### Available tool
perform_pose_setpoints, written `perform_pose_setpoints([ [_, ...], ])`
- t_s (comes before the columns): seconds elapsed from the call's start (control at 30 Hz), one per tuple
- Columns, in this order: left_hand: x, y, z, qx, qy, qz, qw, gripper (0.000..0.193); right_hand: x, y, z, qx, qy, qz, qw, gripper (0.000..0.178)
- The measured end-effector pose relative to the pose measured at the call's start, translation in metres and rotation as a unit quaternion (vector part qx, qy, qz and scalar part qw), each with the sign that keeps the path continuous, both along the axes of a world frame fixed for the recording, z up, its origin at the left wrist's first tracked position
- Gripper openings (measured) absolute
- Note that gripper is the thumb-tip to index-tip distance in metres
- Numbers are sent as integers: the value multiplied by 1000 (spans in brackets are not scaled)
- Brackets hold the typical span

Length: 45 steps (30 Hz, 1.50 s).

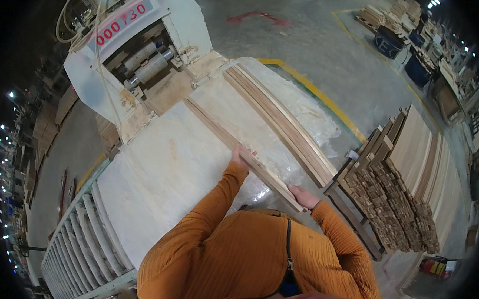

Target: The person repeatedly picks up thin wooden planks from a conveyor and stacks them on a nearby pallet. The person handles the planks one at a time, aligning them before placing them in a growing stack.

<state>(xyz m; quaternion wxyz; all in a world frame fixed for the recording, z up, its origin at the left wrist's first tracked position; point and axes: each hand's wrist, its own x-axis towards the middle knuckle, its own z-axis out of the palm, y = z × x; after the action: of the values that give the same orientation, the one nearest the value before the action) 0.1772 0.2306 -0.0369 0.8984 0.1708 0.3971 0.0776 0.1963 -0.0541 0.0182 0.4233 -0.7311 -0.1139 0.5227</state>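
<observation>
A long, narrow wooden strip [212, 123] lies slantwise over a pale, plastic-covered table [159, 159]. My left hand [242, 158] grips it around the middle, fingers wrapped over its side. Close to the strip's near end, my right hand [305, 196] is closed on it too. To the right of this strip, a row of similar wooden strips [279, 123] rests side by side on the table, touching neither hand. I cannot make out whether the held piece is one strip or two pressed together.
A white machine [190, 30] with metal rollers [151, 66] stands beyond the table. On the left runs a roller conveyor [87, 233]. Stacked wooden strips [393, 195] rise close on my right. Yellow floor lines [323, 96] pass behind the table, and blue bins [388, 40] stand farther off.
</observation>
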Motion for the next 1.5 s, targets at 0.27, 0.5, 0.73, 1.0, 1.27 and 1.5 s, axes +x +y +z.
perform_pose_setpoints([
  [0.27,-27,-12,-3,-23,-85,-8,996,60,-6,-10,10,32,-34,24,999,54],
  [0.5,-19,-16,-19,62,-7,-49,997,51,-25,1,21,-1,-349,16,937,40],
  [0.73,17,-51,-20,130,-111,-57,984,34,-40,-17,33,-46,-507,61,858,34],
  [1.0,88,-63,-11,488,105,-209,841,69,13,-5,31,-190,-639,34,744,48],
  [1.27,78,-61,-2,265,14,-253,930,52,1,-35,-12,-133,-589,-176,777,63],
  [1.5,27,-65,-5,107,22,-326,939,40,16,-68,-37,142,37,-713,686,76],
])
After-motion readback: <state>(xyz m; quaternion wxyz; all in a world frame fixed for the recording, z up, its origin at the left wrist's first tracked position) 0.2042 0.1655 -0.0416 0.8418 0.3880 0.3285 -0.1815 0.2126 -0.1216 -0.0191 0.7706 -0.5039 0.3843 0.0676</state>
